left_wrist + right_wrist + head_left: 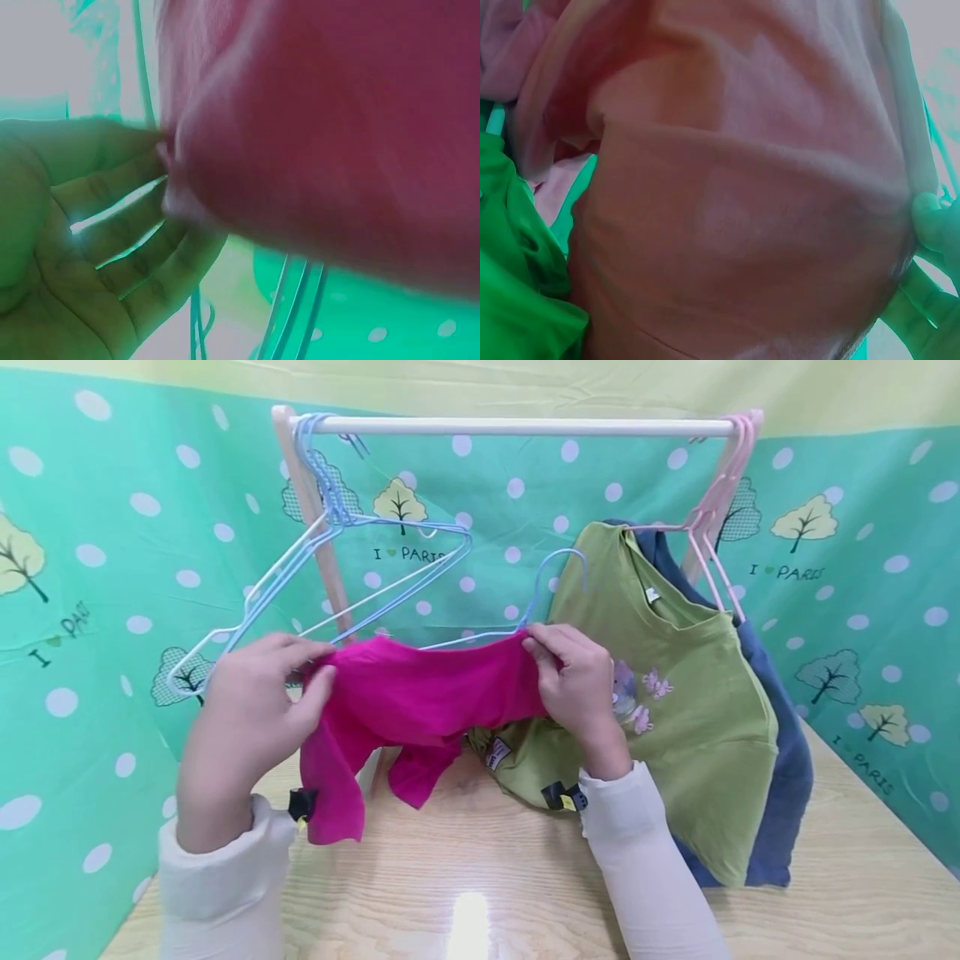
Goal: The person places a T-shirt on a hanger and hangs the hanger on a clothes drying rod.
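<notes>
A magenta garment [427, 693] is stretched between both hands above the table. My left hand [251, 718] pinches its upper left edge between thumb and fingers; in the left wrist view the cloth [322, 135] bunches at the fingertips of that hand [105, 202]. At the upper right edge, my right hand [577, 681] pinches the fabric near a light-blue hanger [531, 608]. The hanger's hook rises above the garment, and its lower part is hidden by cloth. Seen from the right wrist, the garment [742, 210] fills most of the view, with the right thumb [930, 225] on its edge.
A rack with a white bar [517, 427] stands behind. Blue and white hangers [337, 518] hang at its left end. On the right, pink hangers [699, 518] carry an olive-green T-shirt [697, 693] and a dark blue garment [787, 768]. Below is a wooden table [420, 893].
</notes>
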`<state>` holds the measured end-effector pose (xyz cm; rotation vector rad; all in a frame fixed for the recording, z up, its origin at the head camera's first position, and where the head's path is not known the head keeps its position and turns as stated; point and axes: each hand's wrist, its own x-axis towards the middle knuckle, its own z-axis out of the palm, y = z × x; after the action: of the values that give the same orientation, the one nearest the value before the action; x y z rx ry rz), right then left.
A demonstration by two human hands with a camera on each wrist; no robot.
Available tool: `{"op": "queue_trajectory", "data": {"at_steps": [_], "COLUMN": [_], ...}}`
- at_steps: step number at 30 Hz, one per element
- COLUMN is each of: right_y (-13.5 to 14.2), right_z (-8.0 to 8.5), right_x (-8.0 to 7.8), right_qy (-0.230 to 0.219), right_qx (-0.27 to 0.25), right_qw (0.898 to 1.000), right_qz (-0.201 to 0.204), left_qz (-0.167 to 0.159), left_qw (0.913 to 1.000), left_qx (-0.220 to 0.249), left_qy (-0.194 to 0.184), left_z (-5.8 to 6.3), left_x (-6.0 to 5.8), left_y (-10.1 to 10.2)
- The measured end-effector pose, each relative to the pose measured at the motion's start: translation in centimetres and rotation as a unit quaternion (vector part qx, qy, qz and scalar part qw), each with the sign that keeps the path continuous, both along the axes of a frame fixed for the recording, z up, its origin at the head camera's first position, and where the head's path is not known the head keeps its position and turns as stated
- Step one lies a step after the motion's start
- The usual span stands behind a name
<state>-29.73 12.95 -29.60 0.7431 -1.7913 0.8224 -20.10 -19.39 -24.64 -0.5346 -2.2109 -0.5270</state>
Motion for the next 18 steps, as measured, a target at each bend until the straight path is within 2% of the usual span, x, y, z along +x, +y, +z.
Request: {"op": "queue_trajectory", "data": {"at_steps": [3,7,11,14,18], "right_y": [-0.2,-0.7,-1.8,-2.8,-3.4], "right_z": [0.0,-0.2,-0.4,-0.5,-0.4], "right_x": [0.2,0.4,0.9,1.3,1.4], "right_qy": [-0.001,-0.001,0.011,0.012,-0.011], "right_qx": [0.003,0.005,0.022,0.040,0.034], "right_qw": [1.000,0.999,0.999,0.998,0.999], "right_qz": [-0.017,-0.037,-0.048,-0.040,-0.005], "left_qz": [0.011,0.048,0.045,0.034,0.036], "left_qw": [0.9996,0.9977,0.9968,0.9962,0.9961], "left_qx": [-0.025,-0.047,-0.063,-0.070,-0.061], "left_qy": [-0.010,-0.006,0.020,0.040,0.053], "left_z": [-0.1,-0.7,-1.5,-2.0,-2.3], "left_x": [-0.1,-0.6,-1.4,-1.9,-2.1], "left_y": [0.8,2.1,3.8,4.9,5.5]}}
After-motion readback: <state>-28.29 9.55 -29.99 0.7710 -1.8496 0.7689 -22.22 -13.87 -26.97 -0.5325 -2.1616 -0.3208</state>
